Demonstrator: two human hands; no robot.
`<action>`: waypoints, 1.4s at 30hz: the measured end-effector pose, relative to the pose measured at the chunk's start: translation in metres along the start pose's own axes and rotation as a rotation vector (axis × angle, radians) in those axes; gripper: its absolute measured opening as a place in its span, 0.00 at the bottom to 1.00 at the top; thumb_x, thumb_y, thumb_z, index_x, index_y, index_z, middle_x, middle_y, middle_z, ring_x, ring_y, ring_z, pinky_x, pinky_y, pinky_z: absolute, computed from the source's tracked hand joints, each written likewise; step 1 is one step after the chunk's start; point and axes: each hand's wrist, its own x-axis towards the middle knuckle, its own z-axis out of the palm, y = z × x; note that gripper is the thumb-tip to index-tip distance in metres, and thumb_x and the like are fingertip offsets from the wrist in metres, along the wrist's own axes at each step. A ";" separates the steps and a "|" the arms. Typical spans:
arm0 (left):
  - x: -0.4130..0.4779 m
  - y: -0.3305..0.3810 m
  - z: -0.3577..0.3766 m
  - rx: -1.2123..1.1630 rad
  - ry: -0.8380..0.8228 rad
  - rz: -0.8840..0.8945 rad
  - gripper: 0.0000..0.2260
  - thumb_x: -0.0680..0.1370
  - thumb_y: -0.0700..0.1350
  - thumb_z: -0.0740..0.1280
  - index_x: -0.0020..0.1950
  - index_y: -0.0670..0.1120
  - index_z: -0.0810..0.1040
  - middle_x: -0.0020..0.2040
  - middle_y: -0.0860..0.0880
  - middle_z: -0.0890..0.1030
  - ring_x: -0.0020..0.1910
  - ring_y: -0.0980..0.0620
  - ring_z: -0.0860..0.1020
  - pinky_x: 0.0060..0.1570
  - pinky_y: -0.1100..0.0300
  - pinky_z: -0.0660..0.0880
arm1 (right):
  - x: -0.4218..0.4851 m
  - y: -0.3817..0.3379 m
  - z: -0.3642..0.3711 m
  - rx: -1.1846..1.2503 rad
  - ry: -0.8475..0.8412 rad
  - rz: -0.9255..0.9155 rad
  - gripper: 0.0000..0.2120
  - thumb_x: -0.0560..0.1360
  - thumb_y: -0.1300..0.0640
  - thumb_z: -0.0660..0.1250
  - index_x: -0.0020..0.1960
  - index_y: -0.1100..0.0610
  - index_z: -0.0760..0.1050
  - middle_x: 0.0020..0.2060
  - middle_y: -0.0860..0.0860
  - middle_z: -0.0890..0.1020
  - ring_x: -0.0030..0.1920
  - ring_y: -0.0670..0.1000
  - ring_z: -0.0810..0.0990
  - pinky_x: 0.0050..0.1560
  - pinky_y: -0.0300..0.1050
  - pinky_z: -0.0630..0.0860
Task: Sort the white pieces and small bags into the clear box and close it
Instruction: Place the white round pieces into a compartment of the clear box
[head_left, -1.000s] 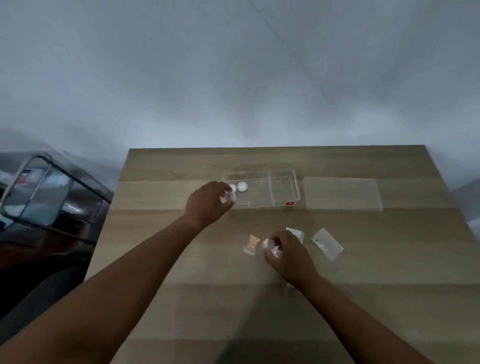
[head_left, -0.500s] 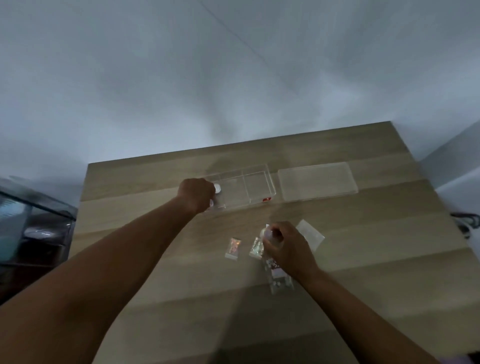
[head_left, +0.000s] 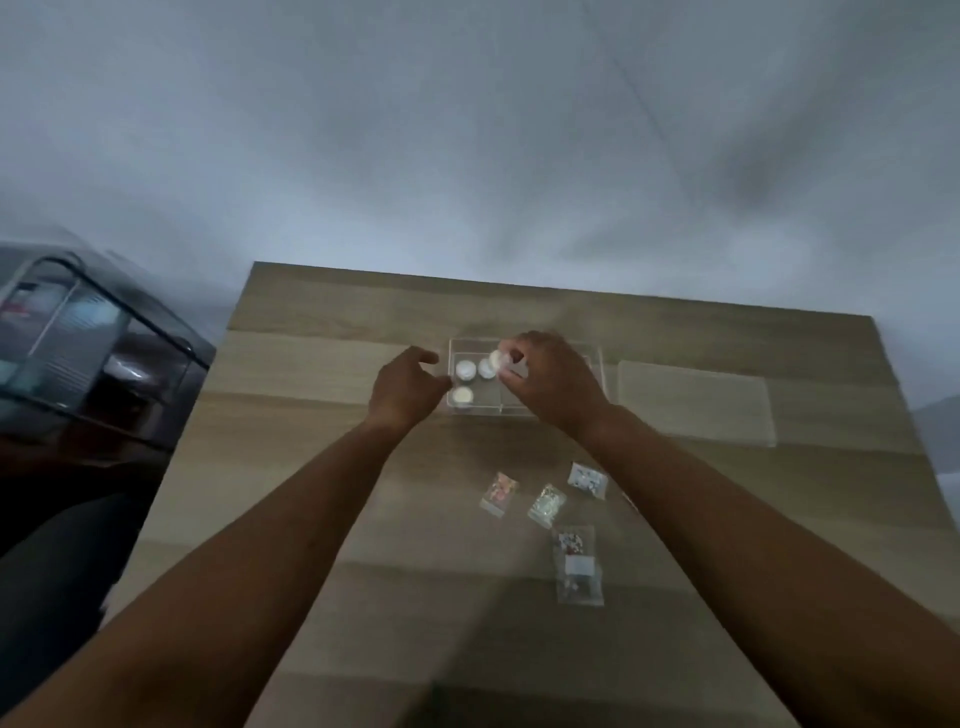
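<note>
Head view, change since the earlier frame: right hand (head_left: 550, 384) gone from the bags at lower centre up to the clear box (head_left: 597, 364) at frame centre; a third white piece now lies in the box's left compartment. Right-hand fingers (head_left: 511, 358) pinched on a white piece (head_left: 500, 358), held over the left compartment above three others (head_left: 466, 370). Left hand (head_left: 405, 389) beside the box's left wall, fingers loosely curled, holding nothing. Small bags (head_left: 546, 505), four counted, lie on the bench (head_left: 322, 467) below the box; one more may hide behind the right forearm. Lid (head_left: 696, 400) flat to the right of the box. Step judged: loading white pieces, near done. Next: release the piece, then gather bags, likely for the right compartment.
</note>
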 end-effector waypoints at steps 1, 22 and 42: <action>-0.002 -0.003 0.004 -0.043 -0.019 -0.029 0.15 0.72 0.45 0.72 0.58 0.47 0.80 0.49 0.43 0.86 0.47 0.44 0.85 0.52 0.50 0.82 | 0.010 -0.003 0.003 -0.061 -0.073 -0.030 0.09 0.73 0.54 0.66 0.51 0.57 0.78 0.48 0.56 0.83 0.51 0.58 0.76 0.50 0.49 0.72; -0.012 -0.005 0.016 -0.169 0.001 -0.063 0.14 0.75 0.39 0.68 0.61 0.45 0.78 0.54 0.42 0.85 0.52 0.44 0.83 0.54 0.48 0.80 | 0.023 -0.002 0.031 -0.231 -0.221 -0.006 0.11 0.74 0.56 0.66 0.55 0.55 0.81 0.52 0.57 0.84 0.56 0.57 0.77 0.51 0.48 0.74; -0.100 -0.038 0.079 0.349 -0.177 0.297 0.18 0.74 0.49 0.69 0.64 0.52 0.75 0.60 0.45 0.76 0.61 0.43 0.75 0.54 0.51 0.74 | -0.138 0.041 0.056 0.098 -0.141 0.573 0.12 0.67 0.51 0.72 0.49 0.51 0.76 0.49 0.51 0.78 0.48 0.52 0.79 0.46 0.43 0.71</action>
